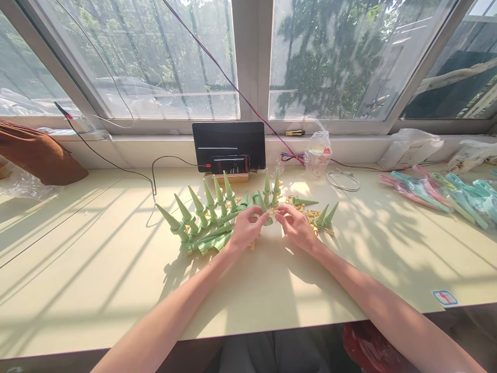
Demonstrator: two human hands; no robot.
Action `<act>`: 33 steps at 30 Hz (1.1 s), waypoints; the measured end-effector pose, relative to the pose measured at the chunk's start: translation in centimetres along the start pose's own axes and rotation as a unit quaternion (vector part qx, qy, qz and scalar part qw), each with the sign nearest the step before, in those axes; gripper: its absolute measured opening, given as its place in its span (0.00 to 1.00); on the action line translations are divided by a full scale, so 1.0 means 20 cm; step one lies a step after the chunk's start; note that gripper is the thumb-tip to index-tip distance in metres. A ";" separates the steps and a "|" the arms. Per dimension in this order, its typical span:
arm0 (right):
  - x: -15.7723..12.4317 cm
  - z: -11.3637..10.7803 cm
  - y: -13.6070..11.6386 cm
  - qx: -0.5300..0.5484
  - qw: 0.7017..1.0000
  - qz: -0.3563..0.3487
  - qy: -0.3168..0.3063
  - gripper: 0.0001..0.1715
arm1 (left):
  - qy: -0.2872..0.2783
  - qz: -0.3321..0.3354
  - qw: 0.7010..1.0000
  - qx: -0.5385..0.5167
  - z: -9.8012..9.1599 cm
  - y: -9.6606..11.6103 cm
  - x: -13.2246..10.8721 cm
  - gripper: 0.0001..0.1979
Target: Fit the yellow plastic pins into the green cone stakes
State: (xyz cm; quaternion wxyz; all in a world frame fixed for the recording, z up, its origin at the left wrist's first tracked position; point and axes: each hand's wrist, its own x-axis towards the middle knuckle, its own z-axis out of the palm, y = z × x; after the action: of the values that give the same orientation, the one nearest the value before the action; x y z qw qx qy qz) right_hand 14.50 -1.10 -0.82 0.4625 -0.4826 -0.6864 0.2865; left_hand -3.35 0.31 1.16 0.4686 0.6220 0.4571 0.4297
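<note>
My left hand [245, 227] is closed around a green pointed cone [266, 217], which stands between my two hands. The fingers of my right hand [295, 226] pinch together close to the cone, at a small yellowish piece [273, 211] too small to make out fully. Left of my left hand stands a row of green cones with collars [187, 215], and green tubes [212, 239] lie in front of them. Two more upright cones [276, 190] rise just behind my hands. To the right of my right hand, small yellow pegs [311, 216] lie in a pile beside two green cones [328, 216].
A dark tablet [229, 140] leans at the back with a phone [232, 165] before it. A bagged cup [319, 155], a coiled cable [343, 181] and bagged pastel plastic pieces [446, 194] lie to the right. Brown cloth [39, 153] sits at far left.
</note>
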 end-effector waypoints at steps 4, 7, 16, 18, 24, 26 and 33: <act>0.00 0.00 -0.01 -0.011 1.000 -0.004 -0.004 0.17 | -0.004 0.007 1.000 0.001 0.00 0.01 0.00 0.19; 0.00 0.00 0.00 -0.029 0.999 -0.014 -0.005 0.17 | -0.010 0.009 1.000 -0.003 0.01 0.00 0.00 0.18; 0.00 0.00 0.02 -0.051 0.998 -0.031 0.013 0.20 | -0.023 0.034 0.999 0.017 0.01 -0.02 0.00 0.15; 0.00 0.00 0.02 -0.051 0.998 -0.030 0.012 0.20 | -0.028 0.047 0.998 0.022 0.00 -0.02 0.00 0.14; 0.00 0.00 0.02 -0.050 0.998 -0.028 0.013 0.20 | -0.032 0.074 0.996 0.029 0.00 -0.04 0.00 0.12; 0.00 0.00 0.01 -0.057 0.998 -0.027 0.015 0.21 | -0.030 0.080 0.996 0.030 0.00 -0.04 0.00 0.12; 0.00 0.00 0.01 -0.072 0.997 -0.038 0.008 0.23 | -0.028 0.110 0.992 0.050 0.01 -0.06 0.01 0.09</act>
State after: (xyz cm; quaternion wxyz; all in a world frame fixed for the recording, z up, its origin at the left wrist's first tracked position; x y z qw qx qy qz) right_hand 14.59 -0.98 -0.99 0.4430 -0.4905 -0.7190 0.2149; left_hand -3.43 0.58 -0.06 0.3995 0.7031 0.3934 0.4374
